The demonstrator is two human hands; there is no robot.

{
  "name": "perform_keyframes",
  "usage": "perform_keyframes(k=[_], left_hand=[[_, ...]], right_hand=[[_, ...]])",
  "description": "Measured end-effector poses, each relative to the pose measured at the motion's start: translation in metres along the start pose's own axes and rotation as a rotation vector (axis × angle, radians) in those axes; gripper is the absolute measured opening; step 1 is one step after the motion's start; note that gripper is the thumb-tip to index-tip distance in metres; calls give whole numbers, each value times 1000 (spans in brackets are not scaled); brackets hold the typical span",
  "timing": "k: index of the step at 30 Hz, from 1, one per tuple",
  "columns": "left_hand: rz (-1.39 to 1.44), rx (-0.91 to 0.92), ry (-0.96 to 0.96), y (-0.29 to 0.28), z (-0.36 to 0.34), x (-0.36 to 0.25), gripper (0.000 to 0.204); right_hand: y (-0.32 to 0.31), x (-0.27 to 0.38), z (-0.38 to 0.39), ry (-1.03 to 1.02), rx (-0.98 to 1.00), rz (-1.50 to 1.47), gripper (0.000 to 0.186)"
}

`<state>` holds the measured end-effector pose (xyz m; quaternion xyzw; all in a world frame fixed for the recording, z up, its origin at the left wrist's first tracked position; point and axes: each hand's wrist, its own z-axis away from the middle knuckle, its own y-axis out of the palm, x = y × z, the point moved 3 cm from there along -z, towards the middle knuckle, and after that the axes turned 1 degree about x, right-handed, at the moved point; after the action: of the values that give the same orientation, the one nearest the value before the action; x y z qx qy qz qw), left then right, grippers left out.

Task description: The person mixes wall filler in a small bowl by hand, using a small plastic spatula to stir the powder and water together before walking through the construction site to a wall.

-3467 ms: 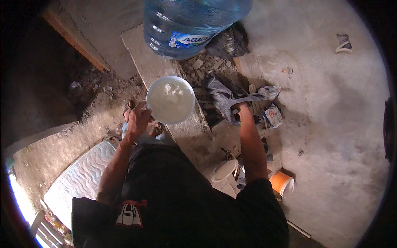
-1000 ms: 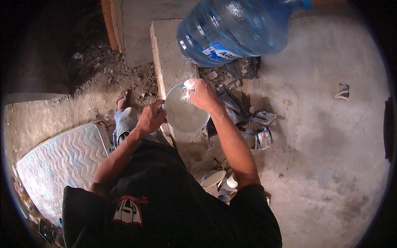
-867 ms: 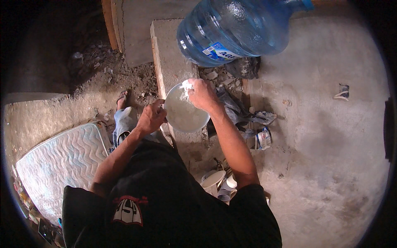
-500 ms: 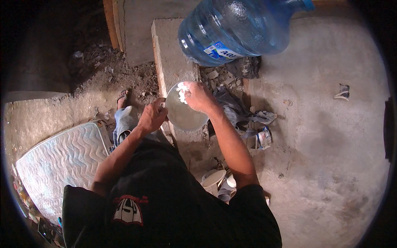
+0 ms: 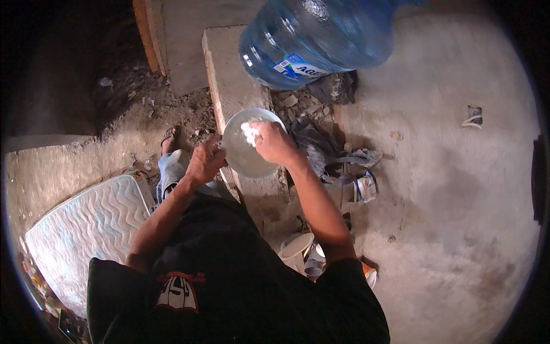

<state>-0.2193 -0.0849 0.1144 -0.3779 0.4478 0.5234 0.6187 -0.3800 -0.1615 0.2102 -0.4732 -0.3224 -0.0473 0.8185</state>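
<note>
As I follow from afar, the right hand (image 5: 276, 143) has shifted inward from the bowl's (image 5: 246, 163) far rim, bringing white powder (image 5: 250, 133) just off its middle, toward 12 o'clock. Whether those bunched fingers grip the powder or have let go, I cannot tell. The left hand (image 5: 206, 163) grasps the rim at 9 o'clock; the bowl sits toward 11 o'clock from my view's centre. Powder lost over the edge now seems less likely to me.
</note>
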Motion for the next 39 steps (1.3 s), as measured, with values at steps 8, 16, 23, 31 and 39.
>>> perform_keyframes(k=[8,16,23,31,39], left_hand=[[15,-2,20,-3,1,-3,41],[110,-64,1,-6,-2,11,42],[59,-65,-6,-8,-7,18,39],[99,-81,-27,-4,-9,15,38],[59,-140,-21,-6,-17,26,37]], right_hand=[[-20,13,0,182,172,6,38],[-29,-29,21,189,62,87,36],[-27,-39,28,154,-32,139,35],[-51,-43,53,122,-335,-43,27],[-82,-101,149,401,-168,13,23]])
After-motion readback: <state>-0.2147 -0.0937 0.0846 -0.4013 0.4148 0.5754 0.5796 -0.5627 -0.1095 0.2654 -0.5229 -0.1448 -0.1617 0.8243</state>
